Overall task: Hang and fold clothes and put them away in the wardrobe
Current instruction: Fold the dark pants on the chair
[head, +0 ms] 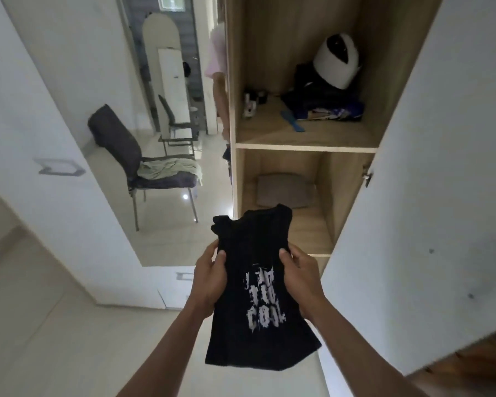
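Note:
A folded black T-shirt [258, 287] with white print is held flat in front of the open wardrobe [307, 147]. My left hand [209, 276] grips its left edge, thumb on top. On the right edge my right hand [299, 279] does the same. The shirt's far end points at the lower compartment, where a folded grey garment [284, 190] lies on the shelf. The upper shelf carries a pile of dark clothes [324, 104] and a white helmet [337, 64].
The white wardrobe door [430, 196] stands open at the right, close to my right arm. A mirrored door [126, 110] at the left reflects a chair with a pale cloth on it. Small items and a blue comb [294, 124] lie on the upper shelf.

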Available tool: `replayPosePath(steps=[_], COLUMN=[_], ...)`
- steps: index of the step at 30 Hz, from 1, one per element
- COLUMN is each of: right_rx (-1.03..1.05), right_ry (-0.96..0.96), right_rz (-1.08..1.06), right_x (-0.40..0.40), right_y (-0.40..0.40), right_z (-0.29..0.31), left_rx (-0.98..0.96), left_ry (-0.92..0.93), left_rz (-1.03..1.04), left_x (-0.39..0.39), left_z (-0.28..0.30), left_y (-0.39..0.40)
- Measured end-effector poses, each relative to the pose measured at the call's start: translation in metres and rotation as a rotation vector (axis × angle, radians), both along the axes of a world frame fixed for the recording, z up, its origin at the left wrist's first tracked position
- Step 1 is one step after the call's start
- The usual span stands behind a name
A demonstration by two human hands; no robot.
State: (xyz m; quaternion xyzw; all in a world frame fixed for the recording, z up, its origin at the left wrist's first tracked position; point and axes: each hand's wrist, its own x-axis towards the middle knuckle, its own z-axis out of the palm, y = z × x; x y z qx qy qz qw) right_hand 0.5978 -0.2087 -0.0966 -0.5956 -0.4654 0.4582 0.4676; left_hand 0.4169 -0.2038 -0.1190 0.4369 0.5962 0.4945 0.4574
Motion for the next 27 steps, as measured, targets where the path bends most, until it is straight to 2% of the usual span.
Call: replayPosePath(steps=[7,14,19,21,27], right_rx=[-0.075,-0.120,-0.151,-0.145,-0.096], right_ry=[0.013,-0.020,-0.023,-0.035,0.038], right_rz=[-0.153,-0.167,-0.146,-0.138,-0.109], right_x=[0.030,0.063,0.088,0.099,0.125], right_y=[0.033,0.131,0.234,0.279,0.410], right_z=[-0.015,-0.049,-0.106,-0.139,-0.259], left_rx=[-0.076,-0.133,-0.145,-0.129,-0.081], left_ry=[0.016,0.060,0.092,0.159,0.252], left_rz=[-0.169,-0.205,-0.135,-0.102,-0.038], left_x=[0.031,0.060,0.086,0.094,0.116], left_z=[-0.019,-0.060,-0.114,-0.145,-0.269], left_y=[0.064,0.169,0.263,0.306,0.435])
